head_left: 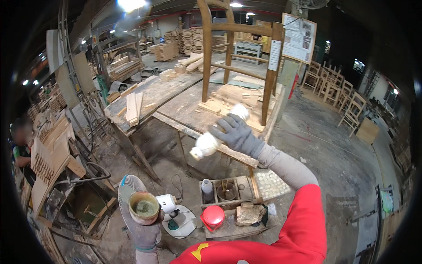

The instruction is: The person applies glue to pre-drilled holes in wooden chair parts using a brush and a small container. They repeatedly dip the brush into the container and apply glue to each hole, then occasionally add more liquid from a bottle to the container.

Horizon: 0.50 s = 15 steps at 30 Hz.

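Note:
My right hand (pixel 237 136), in a grey glove, is closed round the middle of a white plastic bottle (pixel 206 145). The bottle is tilted, its narrow yellowish tip pointing down to the left, over the near edge of a wooden workbench (pixel 176 105). Low on the left, my gloved left hand (pixel 147 235) grips a stained round cup (pixel 144 207) with something greenish inside; its fingers are partly hidden behind the cup. A brown wooden chair frame (pixel 271 75) stands on the bench, just beyond my right hand.
Wood scraps (pixel 235 99) and boards (pixel 134 108) lie on the bench. Below are a fan (pixel 127 193), a wooden tray (pixel 241 179) with a grey bottle, and a red-lidded container (pixel 214 215). Chairs (pixel 334 86) stand at right; a person (pixel 22 154) is at far left.

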Each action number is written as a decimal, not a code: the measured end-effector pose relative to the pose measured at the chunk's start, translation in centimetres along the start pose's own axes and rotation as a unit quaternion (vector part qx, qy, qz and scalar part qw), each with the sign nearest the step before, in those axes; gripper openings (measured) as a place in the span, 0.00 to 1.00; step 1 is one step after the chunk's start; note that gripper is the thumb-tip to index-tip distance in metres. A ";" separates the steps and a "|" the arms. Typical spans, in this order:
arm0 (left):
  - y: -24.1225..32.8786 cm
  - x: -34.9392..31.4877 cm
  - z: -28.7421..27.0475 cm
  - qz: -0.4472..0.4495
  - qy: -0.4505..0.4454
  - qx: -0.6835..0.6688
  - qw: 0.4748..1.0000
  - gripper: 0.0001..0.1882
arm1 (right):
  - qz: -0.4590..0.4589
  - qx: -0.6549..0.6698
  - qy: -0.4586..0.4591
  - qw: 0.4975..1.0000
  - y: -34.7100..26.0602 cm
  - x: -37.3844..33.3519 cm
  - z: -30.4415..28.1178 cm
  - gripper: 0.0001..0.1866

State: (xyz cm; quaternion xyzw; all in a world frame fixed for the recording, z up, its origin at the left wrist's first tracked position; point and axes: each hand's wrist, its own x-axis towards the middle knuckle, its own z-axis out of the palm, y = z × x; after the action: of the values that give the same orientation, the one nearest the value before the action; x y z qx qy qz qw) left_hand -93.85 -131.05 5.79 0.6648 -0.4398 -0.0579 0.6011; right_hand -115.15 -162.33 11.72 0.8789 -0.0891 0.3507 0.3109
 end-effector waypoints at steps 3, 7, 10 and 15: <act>1.1 0.8 1.1 0.002 -0.055 -0.078 0.995 0.44 | -0.047 -0.087 0.114 0.989 -1.7 4.6 -5.1 0.20; 2.9 1.0 1.5 -0.114 -0.061 -0.318 0.939 0.37 | -0.115 -0.176 0.190 0.959 -3.4 9.9 -9.2 0.21; 3.5 1.2 0.8 -0.106 -0.086 -0.350 0.927 0.30 | -0.166 -0.229 0.181 0.942 -4.5 12.4 -10.6 0.23; 1.5 2.2 -0.5 0.050 -0.101 -0.182 0.977 0.21 | -0.251 -0.231 0.204 0.918 -6.5 16.1 -12.2 0.20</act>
State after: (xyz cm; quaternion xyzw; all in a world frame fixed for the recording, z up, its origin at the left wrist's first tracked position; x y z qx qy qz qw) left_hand -92.98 -131.93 8.14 0.5123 -0.5130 -0.1739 0.6664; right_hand -107.65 -148.81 26.21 0.6853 0.1212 0.4030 0.5943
